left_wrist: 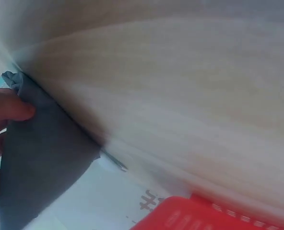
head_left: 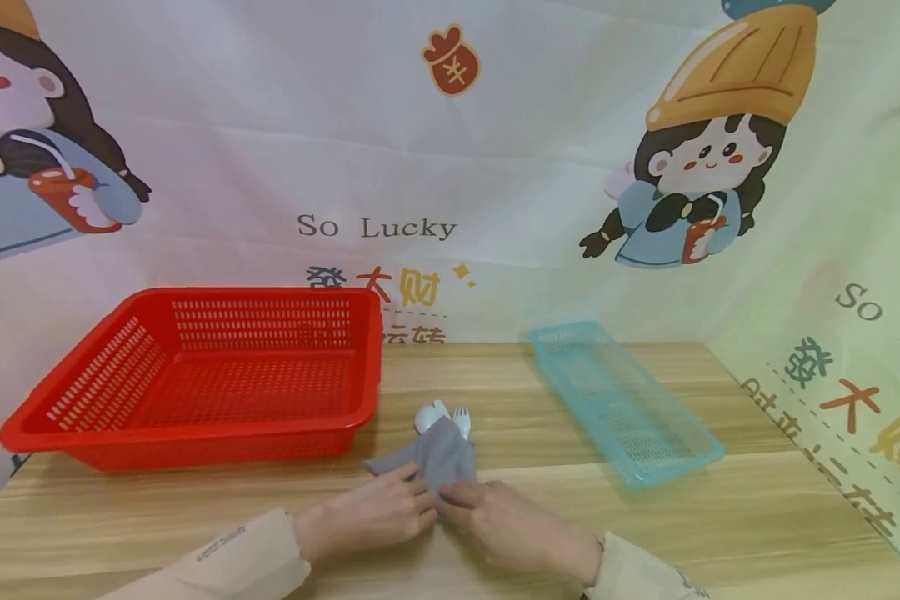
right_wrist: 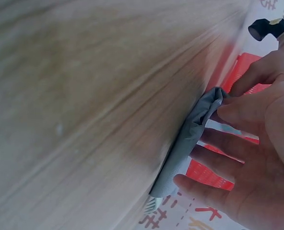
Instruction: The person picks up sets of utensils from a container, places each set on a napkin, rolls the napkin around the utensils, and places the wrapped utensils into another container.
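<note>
Your left hand (head_left: 382,508) pinches the gray cloth (head_left: 444,457) between thumb and fingers; your right hand (head_left: 512,525) grips its near end from the opposite side. Note the orientation: the cloth lies on the bench (head_left: 495,383) directly forward of both hands, long axis running away from you. The spoon (head_left: 423,419) and the fork (head_left: 461,421) protrude from its far end, tips forward. One loose corner points left; your left hand is nearer to it.
</note>
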### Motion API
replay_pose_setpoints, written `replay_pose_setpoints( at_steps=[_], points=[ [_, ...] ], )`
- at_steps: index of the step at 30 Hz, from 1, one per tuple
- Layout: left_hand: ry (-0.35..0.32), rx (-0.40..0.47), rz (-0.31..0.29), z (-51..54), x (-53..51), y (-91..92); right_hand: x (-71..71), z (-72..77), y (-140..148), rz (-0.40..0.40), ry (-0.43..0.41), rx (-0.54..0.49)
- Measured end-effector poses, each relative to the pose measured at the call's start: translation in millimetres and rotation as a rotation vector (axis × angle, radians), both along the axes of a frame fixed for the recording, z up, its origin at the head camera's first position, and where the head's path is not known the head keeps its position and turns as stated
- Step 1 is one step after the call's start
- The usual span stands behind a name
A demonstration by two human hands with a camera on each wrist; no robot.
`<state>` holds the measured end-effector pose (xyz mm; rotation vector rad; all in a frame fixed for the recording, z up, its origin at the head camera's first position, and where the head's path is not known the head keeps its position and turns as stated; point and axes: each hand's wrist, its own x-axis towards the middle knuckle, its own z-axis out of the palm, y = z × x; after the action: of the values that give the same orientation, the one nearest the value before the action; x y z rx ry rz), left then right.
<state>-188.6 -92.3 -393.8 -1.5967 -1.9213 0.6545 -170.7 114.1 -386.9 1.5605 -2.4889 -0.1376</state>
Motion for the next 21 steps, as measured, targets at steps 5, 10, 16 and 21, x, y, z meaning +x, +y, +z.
replay_pose_setpoints(
  at_steps=[5, 10, 16, 21],
  points=[
    [-0.045, 0.028, 0.020, -3.6, 0.3, -3.1, 0.9, 0.8, 0.1, -0.012, -0.011, 0.005],
    [-0.044, 0.045, 0.014, -6.8, 0.7, -3.1, 1.3, 0.2, 0.1, -0.017, -0.011, 0.006],
    [-0.052, 0.074, 0.007, -7.8, 2.2, -1.5, 1.6, 0.0, 0.2, -0.017, 0.005, 0.008],
    [-0.080, 0.096, 0.016, -7.8, 3.2, -1.1, 1.6, 0.5, 0.3, -0.020, -0.003, 0.012]
  ],
)
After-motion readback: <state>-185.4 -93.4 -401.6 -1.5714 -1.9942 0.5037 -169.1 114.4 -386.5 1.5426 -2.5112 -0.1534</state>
